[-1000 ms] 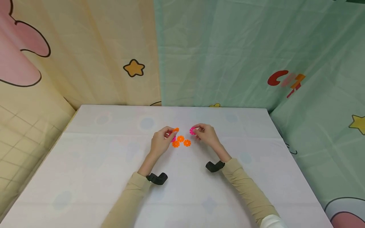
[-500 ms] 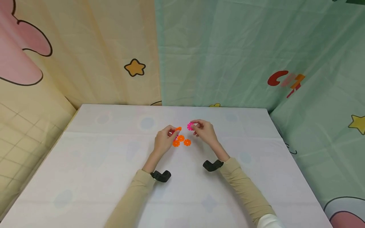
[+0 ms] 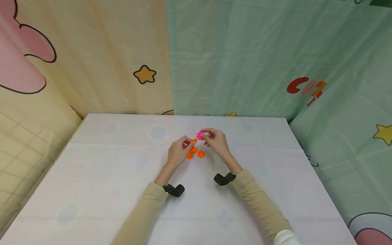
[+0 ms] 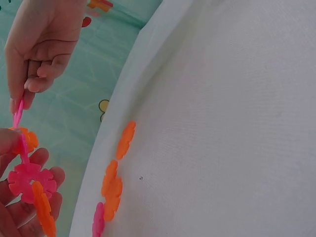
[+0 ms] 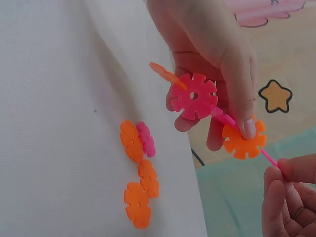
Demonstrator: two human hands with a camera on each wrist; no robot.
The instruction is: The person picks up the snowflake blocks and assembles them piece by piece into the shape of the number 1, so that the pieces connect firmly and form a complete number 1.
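Note:
My left hand (image 3: pixel 178 152) pinches a chain of interlocking snowflake discs. In the right wrist view, an orange disc (image 5: pixel 244 140) sits under the thumb, then come an edge-on pink disc, a flat pink disc (image 5: pixel 205 106) and another orange disc (image 5: pixel 165 73). My right hand (image 3: pixel 218 142) holds a single pink snowflake disc (image 3: pixel 200 135) between thumb and fingertips. Its far edge meets the rim of the chain's end orange disc; whether it sits in a slot I cannot tell. Both hands are raised above the table.
Beneath the hands, loose orange discs (image 5: pixel 137 205) lie on the white-covered table (image 3: pixel 122 190), with one loose pink disc (image 5: pixel 146 139) beside them. Printed curtains (image 3: pixel 232 68) hang behind the table's far edge. A black wrist camera (image 3: pixel 174 190) sits on each wrist.
The right hand has moved left with its pink disc, up to the chain. My left hand has shifted slightly right, over the loose orange discs.

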